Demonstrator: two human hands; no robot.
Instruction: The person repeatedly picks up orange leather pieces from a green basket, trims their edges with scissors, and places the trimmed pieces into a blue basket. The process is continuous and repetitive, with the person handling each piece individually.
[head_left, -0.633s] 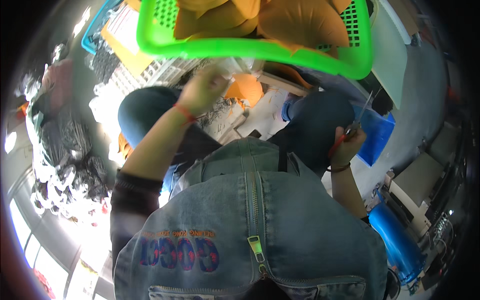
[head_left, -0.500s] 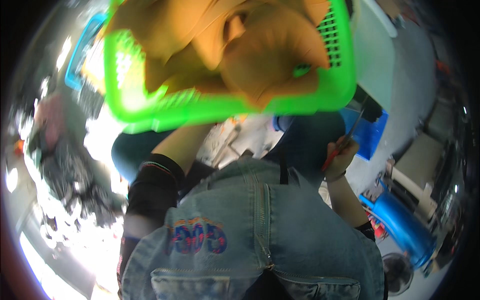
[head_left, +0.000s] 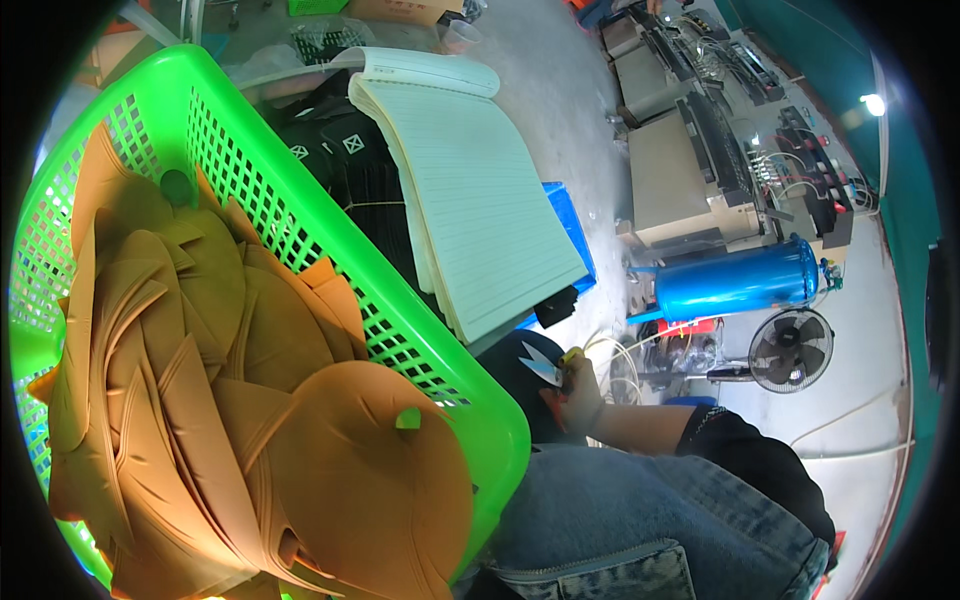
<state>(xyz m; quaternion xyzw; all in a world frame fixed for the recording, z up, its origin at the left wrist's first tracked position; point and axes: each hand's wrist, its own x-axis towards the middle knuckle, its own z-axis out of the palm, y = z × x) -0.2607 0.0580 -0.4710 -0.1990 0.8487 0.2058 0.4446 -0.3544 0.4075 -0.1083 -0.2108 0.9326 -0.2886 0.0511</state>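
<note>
My right hand (head_left: pixel 580 398) is closed around a pair of scissors (head_left: pixel 541 366), their blades pointing away from me and slightly parted. Red and yellow show at the handles. Just left of this hand stands a bright green plastic basket (head_left: pixel 300 235) with lattice walls. Tan moulded, cup-shaped pieces (head_left: pixel 190 380) with stitched-looking lines fill it in an overlapping heap. Beyond the scissors, an open lined notebook (head_left: pixel 480 190) lies over dark stacked pieces (head_left: pixel 370 205). My left hand is out of view.
Behind the right hand are a blue cylindrical tank (head_left: pixel 738 280), a black fan (head_left: pixel 791 350) and pale hoses (head_left: pixel 625 365). Grey machines (head_left: pixel 690 170) line the far right. A blue bin (head_left: pixel 573 232) shows past the notebook, and a cardboard box (head_left: pixel 405 10) stands at the back.
The view has swung right, so the basket now sits at left and the notebook and machines appear. My left arm has left the picture. My right hand keeps the scissors.
</note>
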